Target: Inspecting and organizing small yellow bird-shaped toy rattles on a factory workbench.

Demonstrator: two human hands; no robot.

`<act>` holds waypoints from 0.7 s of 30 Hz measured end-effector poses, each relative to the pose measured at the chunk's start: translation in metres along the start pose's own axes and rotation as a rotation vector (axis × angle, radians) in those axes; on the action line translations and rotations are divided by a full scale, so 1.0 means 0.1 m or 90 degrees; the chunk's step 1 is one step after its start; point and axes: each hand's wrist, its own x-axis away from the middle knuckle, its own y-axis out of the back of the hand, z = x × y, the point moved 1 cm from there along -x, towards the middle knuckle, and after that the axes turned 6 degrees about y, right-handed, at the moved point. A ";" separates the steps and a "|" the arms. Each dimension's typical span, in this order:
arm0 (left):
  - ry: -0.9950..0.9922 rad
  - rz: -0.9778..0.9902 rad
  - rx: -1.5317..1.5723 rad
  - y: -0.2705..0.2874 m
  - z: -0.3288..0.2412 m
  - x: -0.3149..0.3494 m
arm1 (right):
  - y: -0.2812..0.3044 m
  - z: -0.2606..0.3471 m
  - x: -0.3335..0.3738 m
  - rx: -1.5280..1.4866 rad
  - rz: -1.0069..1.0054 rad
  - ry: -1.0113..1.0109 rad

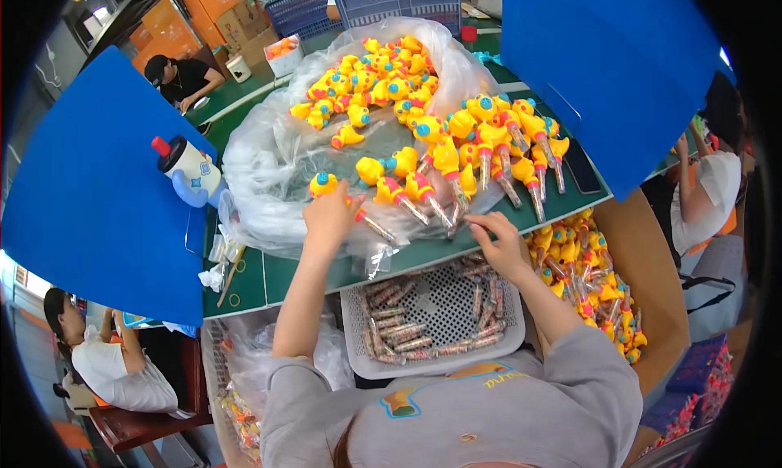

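My left hand (328,214) is closed round a yellow duck toy (322,184) with a blue-marked head; a clear tube of small candies (378,228) slants out beside the fingers. My right hand (498,244) reaches over the table's front edge, thumb and index finger apart, with nothing visible between them. Its fingertips are close to the tube end of another duck toy (445,157); whether they touch it I cannot tell. Several ducks with tubes (391,193) lie between my hands, and more are piled to the right (521,134). Loose ducks without visible tubes (375,73) fill a clear plastic bag (252,162).
Below the green table (252,276), a grey basket (353,325) holds candy tubes. A cardboard box (656,289) of ducks stands at right. Blue panels (106,191) flank the table. A tumbler (194,171) stands left and a phone (581,168) lies right. Other people (122,362) sit nearby.
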 end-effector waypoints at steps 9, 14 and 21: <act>-0.083 -0.135 -0.068 0.44 -0.22 -0.71 | 0.20 -0.07 0.24 -0.001 -0.014 -0.053; -0.101 -0.139 0.125 -0.12 -0.30 -1.81 | 0.24 0.08 0.31 -0.073 -0.029 -0.153; -0.170 0.014 0.129 -0.71 -0.06 -2.43 | 0.45 0.32 0.38 -0.029 0.116 -0.149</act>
